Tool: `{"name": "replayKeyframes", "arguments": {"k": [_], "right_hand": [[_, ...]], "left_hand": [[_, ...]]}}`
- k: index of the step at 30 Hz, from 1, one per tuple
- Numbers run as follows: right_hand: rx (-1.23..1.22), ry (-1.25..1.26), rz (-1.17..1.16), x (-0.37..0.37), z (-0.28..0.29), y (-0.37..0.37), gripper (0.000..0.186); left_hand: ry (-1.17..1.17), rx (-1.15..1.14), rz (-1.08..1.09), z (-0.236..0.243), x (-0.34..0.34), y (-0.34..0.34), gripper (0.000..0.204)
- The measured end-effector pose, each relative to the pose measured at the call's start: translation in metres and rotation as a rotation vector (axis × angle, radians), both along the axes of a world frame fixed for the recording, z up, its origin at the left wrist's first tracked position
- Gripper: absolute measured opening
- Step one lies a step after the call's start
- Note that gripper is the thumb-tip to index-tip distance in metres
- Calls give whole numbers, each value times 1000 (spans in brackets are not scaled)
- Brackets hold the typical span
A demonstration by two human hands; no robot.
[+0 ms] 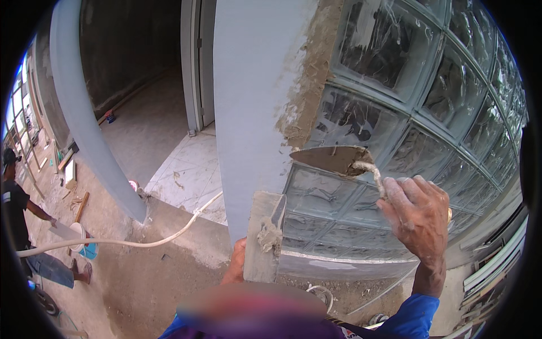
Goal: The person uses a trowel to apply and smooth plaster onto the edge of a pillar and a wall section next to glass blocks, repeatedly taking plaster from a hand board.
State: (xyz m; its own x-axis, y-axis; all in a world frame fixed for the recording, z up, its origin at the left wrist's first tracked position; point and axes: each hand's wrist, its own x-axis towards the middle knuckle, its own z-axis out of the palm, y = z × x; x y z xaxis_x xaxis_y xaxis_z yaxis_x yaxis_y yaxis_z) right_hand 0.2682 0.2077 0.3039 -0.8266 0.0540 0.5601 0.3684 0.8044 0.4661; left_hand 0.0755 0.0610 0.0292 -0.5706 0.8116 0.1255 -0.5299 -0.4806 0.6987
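Note:
My right hand (415,209) grips the handle of a pointed trowel (333,160). Its blade, smeared with grey mortar, lies against the seam between the white wall (254,85) and the glass blocks (389,51). A rough strip of wet mortar (313,79) runs up that seam above the blade. Low by the wall's edge, my left hand (234,264) is closed behind a flat rectangular plastering float (261,220); most of its fingers are hidden. A small lump of mortar (269,234) sits on the float's face.
Left of the wall is an open doorway (197,68) with a tiled sill (189,175). A pale hose (152,244) crosses at the left. Beyond it a person (22,209) reaches toward a white bucket (82,240). Long boards (497,260) are stacked at the right.

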Motion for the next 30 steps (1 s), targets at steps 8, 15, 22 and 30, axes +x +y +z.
{"name": "replayKeyframes", "arguments": {"k": [8, 15, 22, 30], "right_hand": [[-8, 314, 138, -1, 72, 40, 31], [15, 205, 140, -20, 91, 52, 29], [173, 194, -23, -28, 94, 40, 25], [203, 225, 24, -31, 112, 53, 24]], "left_hand": [[-40, 89, -95, -4, 0, 10, 37], [-16, -10, -83, -17, 3, 14, 37], [-63, -5, -47, -23, 0, 12, 34], [-103, -10, -65, -28, 0, 16, 34]]}}
